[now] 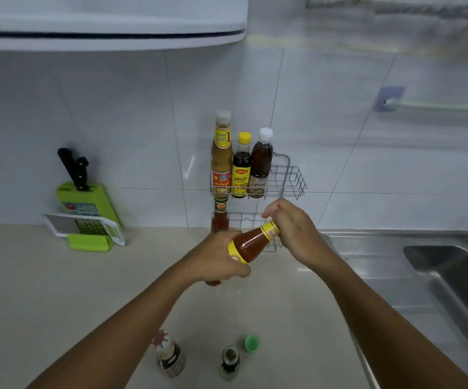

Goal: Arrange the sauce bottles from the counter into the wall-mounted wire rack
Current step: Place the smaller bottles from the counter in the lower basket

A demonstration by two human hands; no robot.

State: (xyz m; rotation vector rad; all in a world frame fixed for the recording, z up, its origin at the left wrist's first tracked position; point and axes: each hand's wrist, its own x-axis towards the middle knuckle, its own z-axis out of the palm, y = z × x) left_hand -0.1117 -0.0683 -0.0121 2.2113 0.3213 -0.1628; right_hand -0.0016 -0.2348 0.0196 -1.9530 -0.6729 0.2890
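Gripping the orange sauce bottle point(251, 244) around its body, the left hand point(216, 261) has its fingers wrapped tight, tilting the neck up to the right. At that neck, the right hand point(294, 228) pinches the cap end with curled fingertips. Just beyond both sets of fingers hangs the wire rack point(290, 178): three bottles point(241, 164) stand upright in its upper tier's left part, and a red bottle point(220, 217) stands in the lower tier. Nearer than the hands, two dark bottles point(169, 355) stand on the counter point(59, 290), a green cap point(252, 343) right of them.
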